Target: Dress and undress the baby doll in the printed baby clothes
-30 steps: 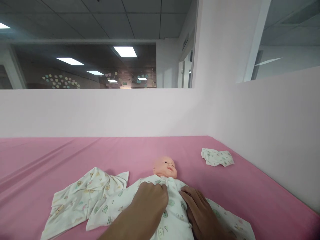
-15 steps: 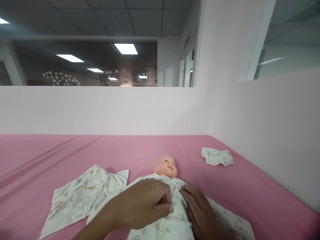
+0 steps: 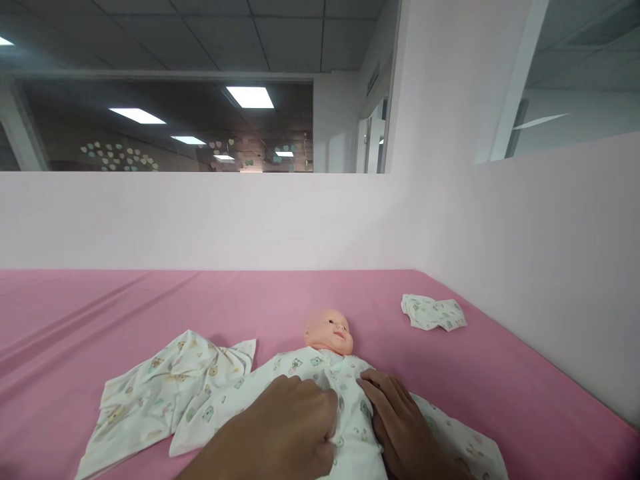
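Observation:
A baby doll lies on its back, its head turned toward the right. It wears a white long-sleeved shirt with small green prints, the sleeves spread to both sides. Over the left part of the doll's chest, my left hand is closed, knuckles up. Its fingertips are tucked out of sight, and I cannot make out what they hold. My right hand rests on the right side of the chest, its fingers stretched out along the fabric and its thumb hidden underneath. The doll's lower body is out of view.
The doll lies on a pink sheet. To the left is a crumpled white printed garment, partly against the shirt sleeve. A small folded printed cloth lies at the right. White walls with windows border the back and right.
My left hand has lowered and turned so its curled fingers and thumb are less visible. More of the shirt's left shoulder shows. My right hand has stayed put.

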A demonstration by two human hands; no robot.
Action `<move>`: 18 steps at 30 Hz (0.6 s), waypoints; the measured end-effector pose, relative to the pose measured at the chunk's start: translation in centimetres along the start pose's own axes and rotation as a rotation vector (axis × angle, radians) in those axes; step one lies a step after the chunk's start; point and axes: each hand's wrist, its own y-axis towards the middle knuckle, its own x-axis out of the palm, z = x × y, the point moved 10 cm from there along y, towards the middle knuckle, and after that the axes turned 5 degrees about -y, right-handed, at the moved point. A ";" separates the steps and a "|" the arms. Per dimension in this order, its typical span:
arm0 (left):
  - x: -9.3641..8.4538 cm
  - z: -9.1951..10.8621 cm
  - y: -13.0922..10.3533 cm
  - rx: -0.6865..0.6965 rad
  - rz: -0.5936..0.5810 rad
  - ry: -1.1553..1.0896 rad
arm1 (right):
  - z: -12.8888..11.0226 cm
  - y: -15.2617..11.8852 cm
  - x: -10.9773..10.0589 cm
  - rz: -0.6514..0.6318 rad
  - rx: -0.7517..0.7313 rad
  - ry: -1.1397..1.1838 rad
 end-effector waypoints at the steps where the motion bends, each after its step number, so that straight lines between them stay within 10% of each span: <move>1: 0.0 -0.1 0.0 -0.005 0.009 -0.016 | 0.0 0.0 0.0 0.003 -0.002 0.004; 11: -0.3 3.6 -0.6 0.223 -0.184 -0.153 | -0.2 -0.1 -0.1 0.002 -0.018 -0.001; 18: 1.0 2.2 0.1 -0.023 -0.272 0.189 | -0.1 -0.1 -0.2 -0.005 0.007 -0.004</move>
